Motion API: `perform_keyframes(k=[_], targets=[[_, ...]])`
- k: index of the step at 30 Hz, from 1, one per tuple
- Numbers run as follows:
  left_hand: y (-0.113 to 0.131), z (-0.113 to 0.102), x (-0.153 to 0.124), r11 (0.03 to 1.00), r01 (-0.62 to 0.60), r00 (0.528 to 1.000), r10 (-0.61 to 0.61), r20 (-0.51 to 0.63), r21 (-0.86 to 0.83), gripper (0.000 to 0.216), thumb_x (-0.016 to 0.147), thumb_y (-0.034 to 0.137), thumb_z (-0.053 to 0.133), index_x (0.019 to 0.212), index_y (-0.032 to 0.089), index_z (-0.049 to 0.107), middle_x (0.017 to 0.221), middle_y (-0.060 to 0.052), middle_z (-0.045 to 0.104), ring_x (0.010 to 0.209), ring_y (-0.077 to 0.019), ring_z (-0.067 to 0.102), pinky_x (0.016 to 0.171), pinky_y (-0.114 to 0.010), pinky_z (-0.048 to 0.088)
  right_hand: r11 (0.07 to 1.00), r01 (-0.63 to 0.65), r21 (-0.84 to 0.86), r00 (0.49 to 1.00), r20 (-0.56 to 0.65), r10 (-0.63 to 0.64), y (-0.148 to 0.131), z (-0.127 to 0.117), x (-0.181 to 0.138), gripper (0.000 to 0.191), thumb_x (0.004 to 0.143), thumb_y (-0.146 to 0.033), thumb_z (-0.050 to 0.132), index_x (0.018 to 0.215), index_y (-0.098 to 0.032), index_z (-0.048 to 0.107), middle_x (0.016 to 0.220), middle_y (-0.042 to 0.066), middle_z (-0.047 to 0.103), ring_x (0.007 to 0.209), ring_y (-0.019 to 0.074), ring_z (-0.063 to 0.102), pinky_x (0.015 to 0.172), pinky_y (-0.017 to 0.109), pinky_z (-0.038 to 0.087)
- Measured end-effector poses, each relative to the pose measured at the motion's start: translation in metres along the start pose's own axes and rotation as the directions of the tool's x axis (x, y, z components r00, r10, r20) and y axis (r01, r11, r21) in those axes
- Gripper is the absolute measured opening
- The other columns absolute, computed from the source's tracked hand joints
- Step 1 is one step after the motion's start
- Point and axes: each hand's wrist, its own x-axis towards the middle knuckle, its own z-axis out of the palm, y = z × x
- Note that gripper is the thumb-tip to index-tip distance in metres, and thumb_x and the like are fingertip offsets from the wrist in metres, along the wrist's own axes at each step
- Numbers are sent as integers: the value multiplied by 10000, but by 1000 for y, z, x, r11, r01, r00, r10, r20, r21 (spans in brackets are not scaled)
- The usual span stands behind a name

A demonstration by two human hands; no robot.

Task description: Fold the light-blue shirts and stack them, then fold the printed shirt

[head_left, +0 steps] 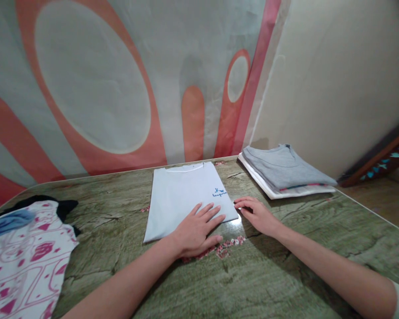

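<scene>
White fabric of a folded T-shirt (182, 195) is covered at its near edge by the left hand (199, 228), laid palm down, fingers spread, with nothing clasped. Just beside the shirt's right edge, the right hand (257, 215) is held with fingers loosely bent and nothing gripped; whether cloth is touched cannot be told. The shirt is laid flat on a wood-patterned table (103, 239), flanked by a grey-topped stack of folded clothes (286, 168) at right and pink-printed fabric (26, 261) at left.
</scene>
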Motion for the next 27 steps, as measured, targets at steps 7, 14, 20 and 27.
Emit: perform_keyframes(k=[7, 14, 20, 27], targets=[[-1, -1, 2, 1000, -4, 1000, 3, 15, 19, 557, 905, 556, 227, 1385, 275, 258, 1471, -29, 199, 1347, -232, 144, 1082, -436, 82, 987, -7, 161, 1000, 22, 3, -4, 0, 5, 246, 772, -170, 448, 946, -216, 616, 969, 41, 650, 945, 194, 575, 887, 385, 433], [0, -3, 2, 1000, -8, 999, 7, 33, 11, 563, 901, 561, 240, 1383, 271, 258, 1468, -37, 209, 1342, -242, 156, 1079, -447, 89, 935, -93, 342, 995, 56, 78, -5, 0, 5, 270, 785, -192, 444, 1040, -180, 529, 898, 40, 639, 850, 165, 589, 820, 342, 458], [5, -10, 19, 999, 43, 998, -44, -46, -23, 433, 935, 438, 270, 1296, 232, 392, 1349, -60, 415, 1231, -220, 363, 1022, -400, 252, 917, -119, 381, 993, 69, 100, 4, 5, 8, 279, 812, -212, 438, 1082, -179, 498, 823, 21, 645, 810, 159, 594, 804, 347, 454], [4, 8, 53, 993, 116, 982, -109, -154, 37, 541, 925, 466, 261, 1360, 145, 289, 1400, -103, 344, 1282, -226, 295, 1034, -391, 231, 828, -159, 538, 987, 91, 131, 8, 13, 18, 404, 778, -203, 467, 1181, -216, 447, 1052, 59, 622, 1036, 181, 555, 929, 394, 406]])
